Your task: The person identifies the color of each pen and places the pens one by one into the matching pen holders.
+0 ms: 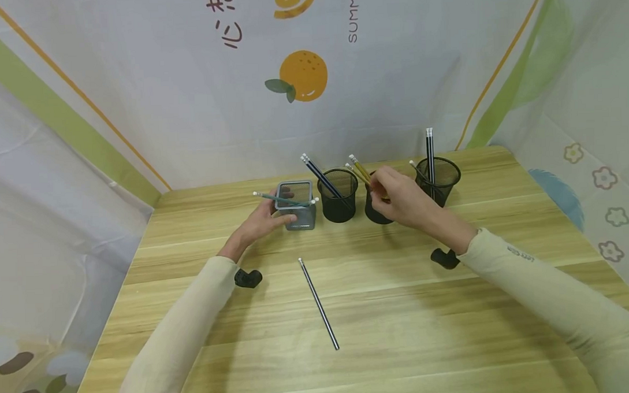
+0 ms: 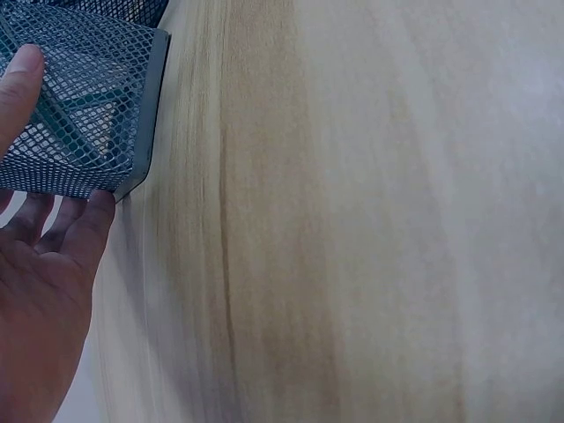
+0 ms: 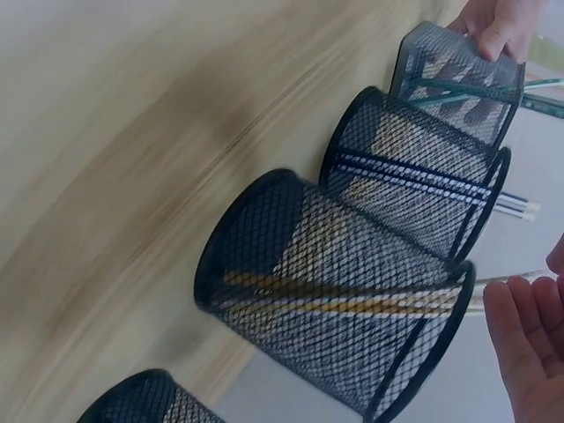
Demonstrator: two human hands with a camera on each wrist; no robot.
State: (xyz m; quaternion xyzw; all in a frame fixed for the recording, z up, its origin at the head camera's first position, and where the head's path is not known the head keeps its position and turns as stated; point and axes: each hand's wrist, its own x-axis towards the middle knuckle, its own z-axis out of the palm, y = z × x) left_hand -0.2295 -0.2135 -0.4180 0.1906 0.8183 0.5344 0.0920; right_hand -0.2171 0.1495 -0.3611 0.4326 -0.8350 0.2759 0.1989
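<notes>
My left hand [image 1: 263, 222] grips the grey square mesh pen holder [image 1: 301, 220], thumb on its near side and the other fingers around the far side. Two green pencils [image 1: 288, 199] lean across in the holder, their ends sticking out on both sides. My right hand [image 1: 400, 196] is over the third holder, a round black mesh cup [image 3: 326, 300]. Yellow pencils [image 1: 360, 169] lean out of that cup to the left. The right fingertips [image 3: 507, 322] are close to the pencils' upper ends; whether they pinch one is hidden.
A second black cup [image 1: 338, 210] holds dark striped pencils [image 1: 319, 176]. Another black cup [image 1: 449, 177] at the right holds dark pencils [image 1: 429, 152]. One striped pencil [image 1: 318, 303] lies on the wooden table [image 1: 403, 344]. A printed curtain [image 1: 383, 90] hangs behind.
</notes>
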